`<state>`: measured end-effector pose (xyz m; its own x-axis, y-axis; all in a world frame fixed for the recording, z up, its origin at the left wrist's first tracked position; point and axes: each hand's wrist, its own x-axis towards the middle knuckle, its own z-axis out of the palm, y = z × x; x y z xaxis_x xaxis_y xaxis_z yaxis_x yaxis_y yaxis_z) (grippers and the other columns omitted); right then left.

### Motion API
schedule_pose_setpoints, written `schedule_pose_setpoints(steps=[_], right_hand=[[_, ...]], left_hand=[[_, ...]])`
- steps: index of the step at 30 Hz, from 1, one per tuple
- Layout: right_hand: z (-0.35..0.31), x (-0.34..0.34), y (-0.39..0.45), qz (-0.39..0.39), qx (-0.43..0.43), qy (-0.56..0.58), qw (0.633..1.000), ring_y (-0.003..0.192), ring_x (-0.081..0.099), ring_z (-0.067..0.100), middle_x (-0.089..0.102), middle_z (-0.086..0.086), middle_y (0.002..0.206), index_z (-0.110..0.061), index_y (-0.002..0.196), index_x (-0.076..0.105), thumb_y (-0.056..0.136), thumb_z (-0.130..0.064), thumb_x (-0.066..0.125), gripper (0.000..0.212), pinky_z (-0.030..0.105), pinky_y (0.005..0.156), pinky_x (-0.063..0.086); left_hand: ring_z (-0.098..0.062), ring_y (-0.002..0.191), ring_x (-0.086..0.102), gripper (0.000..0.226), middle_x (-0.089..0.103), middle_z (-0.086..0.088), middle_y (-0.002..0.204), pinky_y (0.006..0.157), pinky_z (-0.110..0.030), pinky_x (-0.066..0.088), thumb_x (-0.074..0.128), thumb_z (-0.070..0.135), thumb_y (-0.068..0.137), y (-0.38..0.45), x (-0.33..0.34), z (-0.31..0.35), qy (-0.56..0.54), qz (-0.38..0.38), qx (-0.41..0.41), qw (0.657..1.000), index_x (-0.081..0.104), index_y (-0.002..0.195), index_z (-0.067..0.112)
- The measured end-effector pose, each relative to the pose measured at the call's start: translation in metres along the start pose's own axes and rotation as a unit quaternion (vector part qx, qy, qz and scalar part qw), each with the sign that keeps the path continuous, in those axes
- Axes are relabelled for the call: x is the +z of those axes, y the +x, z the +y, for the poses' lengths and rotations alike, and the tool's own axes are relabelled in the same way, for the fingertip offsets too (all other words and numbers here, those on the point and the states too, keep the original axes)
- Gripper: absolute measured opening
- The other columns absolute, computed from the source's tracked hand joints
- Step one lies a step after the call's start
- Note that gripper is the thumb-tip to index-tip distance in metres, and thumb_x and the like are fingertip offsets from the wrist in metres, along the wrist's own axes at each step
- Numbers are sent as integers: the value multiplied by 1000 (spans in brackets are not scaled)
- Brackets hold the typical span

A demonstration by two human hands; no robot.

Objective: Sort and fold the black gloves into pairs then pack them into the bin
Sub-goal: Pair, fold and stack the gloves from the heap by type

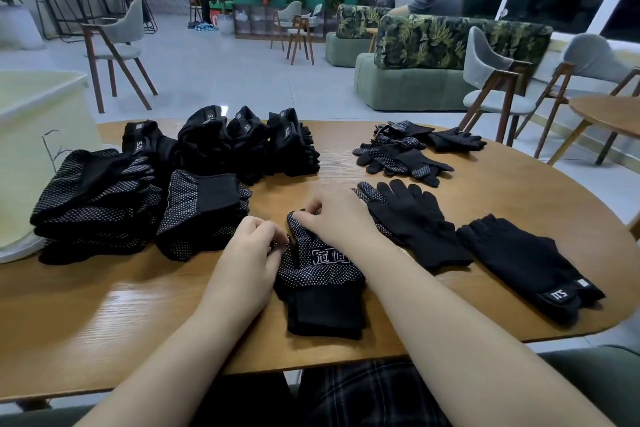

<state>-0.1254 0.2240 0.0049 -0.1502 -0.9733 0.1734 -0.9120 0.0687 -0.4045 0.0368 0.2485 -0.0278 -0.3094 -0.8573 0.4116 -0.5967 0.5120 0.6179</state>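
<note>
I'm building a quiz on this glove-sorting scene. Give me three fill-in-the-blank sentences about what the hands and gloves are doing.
1. Both the left hand and right hand grip the white-dotted black glove at its ____ end.
2. That glove's plain cuff points ____ the person.
3. The plain black fingerless glove with a white tag lies to the person's ____ on the round wooden table.

Missing: finger; toward; right

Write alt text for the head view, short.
Both bare hands, left hand and right hand, pinch the finger end of a dotted black glove on a wooden table. Folded glove stacks sit to the left, loose gloves to the right, a pale bin at far left.
</note>
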Motion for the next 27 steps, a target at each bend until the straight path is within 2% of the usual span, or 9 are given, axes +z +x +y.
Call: schedule_pose_setpoints(steps=[3,6,8,10,15,19,22,24,27], right_hand=[[-5,0,-3,-35,-5,-18,999,100,56,24,68,0,98,-23,84,72,85,-41,61,22,35,89,46],[-6,1,-6,3,-2,10,1000,93,59,25,68,2,90,-17,77,70,85,-33,60,20,36,84,49],[-4,1,-6,33,13,33,999,92,59,24,67,0,89,-19,76,68,85,-32,60,18,37,83,50],[-1,1,-5,31,27,28,999,94,58,23,66,-1,93,-22,78,66,87,-35,61,17,37,85,48],[8,-1,-15,65,-10,54,996,95,55,19,63,-3,93,-21,81,65,87,-37,63,16,37,86,45],[34,-5,-42,110,-40,75,990,95,50,17,63,-5,95,-20,89,68,89,-28,60,11,40,87,44],[51,-6,-62,99,-25,118,988,98,50,13,62,-11,97,-21,91,70,90,-26,60,11,36,91,43],[53,-6,-71,106,-37,123,986,98,50,11,61,-13,95,-21,90,70,90,-23,61,9,30,90,42],[50,-4,-82,119,-65,116,984,98,50,7,62,-13,96,-21,91,70,88,-15,62,11,17,87,39]], left_hand=[[-9,86,54,21,48,8,95,83,-23,45,59,-1,85,0,0,0,0,-1,-6,1000,60,87,20],[-6,86,55,25,47,12,93,83,-26,48,59,-2,84,0,-1,1,-10,2,-4,1000,58,85,23],[0,85,53,27,46,15,92,82,-24,48,60,-1,84,0,-1,1,-11,8,-2,1000,56,84,25],[1,84,51,23,46,15,90,80,-23,47,61,1,85,1,-1,0,-10,17,-6,1000,58,83,23],[-9,86,55,9,50,10,88,83,-25,47,66,7,85,3,1,-3,-10,14,-10,1000,66,86,16],[-7,101,50,8,54,16,97,90,-12,33,71,19,83,-4,-4,-7,-9,-36,61,997,68,88,25],[2,111,49,10,58,21,105,95,-6,31,60,37,84,-15,-13,-7,-59,-99,122,986,67,91,36],[2,118,47,21,59,24,111,100,-9,31,52,34,85,-23,-17,-7,-74,-150,160,973,65,100,39],[5,128,38,35,55,27,121,106,-10,24,55,19,81,-31,-23,-7,-75,-198,159,964,65,103,44]])
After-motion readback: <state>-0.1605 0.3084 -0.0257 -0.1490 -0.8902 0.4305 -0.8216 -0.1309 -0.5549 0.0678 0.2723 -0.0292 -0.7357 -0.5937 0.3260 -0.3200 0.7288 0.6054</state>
